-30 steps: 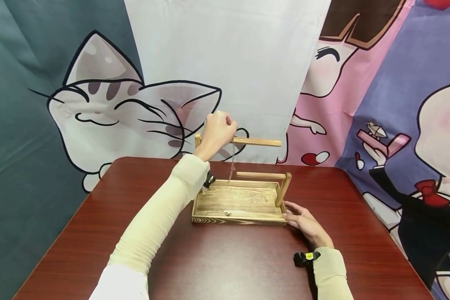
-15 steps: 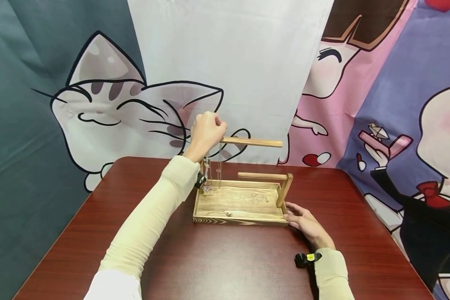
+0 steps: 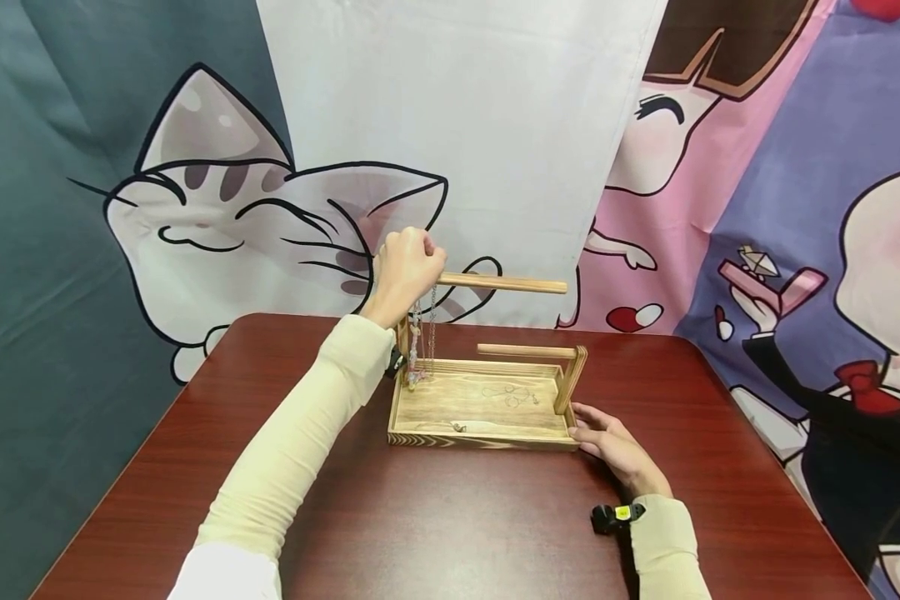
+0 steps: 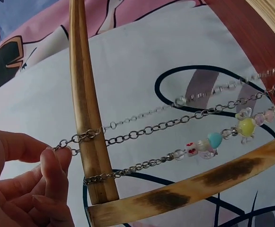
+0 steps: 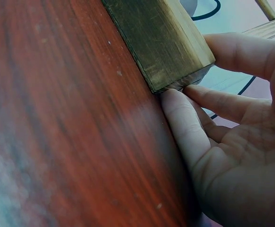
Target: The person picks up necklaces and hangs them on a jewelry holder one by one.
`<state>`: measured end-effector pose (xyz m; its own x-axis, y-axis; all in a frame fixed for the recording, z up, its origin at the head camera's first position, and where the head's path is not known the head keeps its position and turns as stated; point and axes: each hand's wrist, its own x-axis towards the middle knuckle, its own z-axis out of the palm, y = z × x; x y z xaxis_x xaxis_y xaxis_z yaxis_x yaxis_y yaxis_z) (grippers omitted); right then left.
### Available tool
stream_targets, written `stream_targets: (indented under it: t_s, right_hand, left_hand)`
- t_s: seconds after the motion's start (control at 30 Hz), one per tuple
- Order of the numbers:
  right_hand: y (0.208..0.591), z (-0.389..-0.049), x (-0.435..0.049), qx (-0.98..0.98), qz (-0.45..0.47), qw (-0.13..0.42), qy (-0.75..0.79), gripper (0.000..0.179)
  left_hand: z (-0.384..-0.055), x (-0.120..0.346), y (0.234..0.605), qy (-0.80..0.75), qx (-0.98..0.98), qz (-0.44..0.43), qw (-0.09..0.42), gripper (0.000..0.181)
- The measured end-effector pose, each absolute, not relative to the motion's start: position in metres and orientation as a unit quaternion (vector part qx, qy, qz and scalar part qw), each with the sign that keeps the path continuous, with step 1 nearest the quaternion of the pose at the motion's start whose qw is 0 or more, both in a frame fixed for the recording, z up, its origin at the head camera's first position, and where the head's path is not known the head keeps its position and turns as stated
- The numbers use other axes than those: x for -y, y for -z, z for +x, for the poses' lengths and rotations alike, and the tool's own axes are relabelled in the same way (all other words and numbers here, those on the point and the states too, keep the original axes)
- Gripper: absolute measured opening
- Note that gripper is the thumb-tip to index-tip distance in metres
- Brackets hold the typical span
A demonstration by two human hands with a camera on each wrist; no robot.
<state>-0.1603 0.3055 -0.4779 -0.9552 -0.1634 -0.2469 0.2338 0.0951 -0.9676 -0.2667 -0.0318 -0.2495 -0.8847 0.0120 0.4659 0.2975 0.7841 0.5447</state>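
Note:
A wooden jewelry stand point(image 3: 483, 441) has a shallow tray base, a high bar point(image 3: 513, 284) and a lower bar point(image 3: 525, 352). My left hand point(image 3: 407, 271) is at the left end of the high bar. In the left wrist view, its thumb and fingertips pinch a silver chain necklace point(image 4: 144, 132) looped over that bar. Beside it hangs a beaded necklace point(image 4: 215, 140) with pastel and yellow beads, looped nearer the upright point(image 4: 175, 196). My right hand point(image 3: 613, 446) grips the tray's front right corner, thumb and fingers on either side of the wood in the right wrist view.
Two more thin necklaces lie in the tray, one a looped chain point(image 3: 512, 395) and one with a small pendant point(image 3: 459, 427) near the front wall. The stand sits on a reddish-brown table point(image 3: 450, 525). A cartoon-printed cloth point(image 3: 465, 125) hangs behind it.
My left hand has slid left along the high bar with the chain, bringing it close to the beaded necklace, which has come into sight. My right hand stays at the tray corner.

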Motion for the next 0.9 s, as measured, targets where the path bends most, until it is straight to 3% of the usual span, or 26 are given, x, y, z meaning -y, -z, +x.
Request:
stream_targets:
  t_s: [0.9]
  right_hand:
    - [0.480, -0.164, -0.307, -0.720, 0.027, 0.150, 0.677, 0.067]
  left_hand:
    - [-0.255, 0.028, 0.272, 0.244, 0.929, -0.105, 0.257, 0.025]
